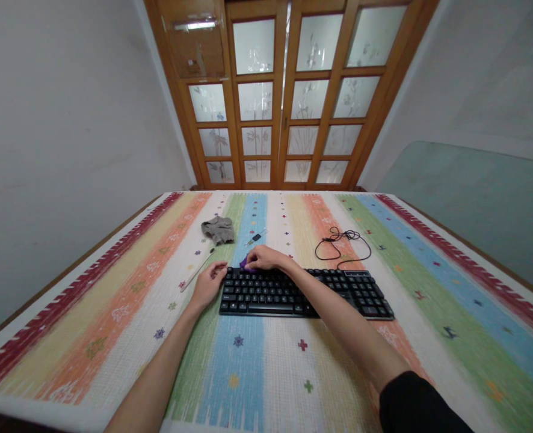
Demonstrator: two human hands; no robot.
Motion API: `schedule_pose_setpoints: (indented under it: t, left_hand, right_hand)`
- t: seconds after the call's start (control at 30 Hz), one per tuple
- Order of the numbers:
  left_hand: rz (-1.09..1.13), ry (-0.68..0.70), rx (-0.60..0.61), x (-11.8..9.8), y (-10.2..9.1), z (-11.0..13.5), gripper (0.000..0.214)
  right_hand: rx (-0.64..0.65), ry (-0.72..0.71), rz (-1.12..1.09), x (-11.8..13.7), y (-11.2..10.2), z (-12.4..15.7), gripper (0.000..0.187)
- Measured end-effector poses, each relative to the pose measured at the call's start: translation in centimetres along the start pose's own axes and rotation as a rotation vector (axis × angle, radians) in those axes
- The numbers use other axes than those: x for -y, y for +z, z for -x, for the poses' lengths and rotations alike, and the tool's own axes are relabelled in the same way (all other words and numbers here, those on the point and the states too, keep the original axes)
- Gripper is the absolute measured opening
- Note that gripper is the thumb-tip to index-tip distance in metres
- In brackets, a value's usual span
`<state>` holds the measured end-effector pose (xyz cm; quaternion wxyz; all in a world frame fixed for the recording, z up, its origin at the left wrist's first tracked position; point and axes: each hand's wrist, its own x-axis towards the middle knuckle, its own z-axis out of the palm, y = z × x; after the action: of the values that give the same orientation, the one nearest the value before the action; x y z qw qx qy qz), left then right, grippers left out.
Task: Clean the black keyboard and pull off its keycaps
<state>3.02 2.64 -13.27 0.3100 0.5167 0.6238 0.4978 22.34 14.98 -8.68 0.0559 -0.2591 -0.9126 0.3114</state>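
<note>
A black keyboard (320, 292) lies across the middle of a table covered with a striped, many-coloured cloth (429, 288). My right hand (263, 258) reaches over the keyboard's top left corner, fingers closed on a small purple object (244, 263) pressed against the keys. My left hand (209, 282) rests at the keyboard's left edge, fingers curled against it. The keyboard's black cable (341, 243) coils on the cloth behind it.
A crumpled grey rag (218, 229) lies further back on the left. A thin white stick with a dark tip (197, 270) lies left of the left hand. A small dark item (255, 238) sits behind the right hand. Wooden glazed doors (280, 96) stand beyond the table.
</note>
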Motion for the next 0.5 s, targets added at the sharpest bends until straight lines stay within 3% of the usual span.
schedule_pose_setpoints:
  t: [0.3,0.5]
  left_hand:
    - [0.002,0.027,-0.008,0.2,0.0,-0.1,0.039]
    - [-0.023,0.017,-0.002,0.2,0.0,0.0,0.039]
  right_hand:
    - [-0.123,0.059,-0.009,-0.3,-1.3,1.2,0.025]
    - [-0.005,0.036,-0.047,-0.3,-1.4,2.3,0.02]
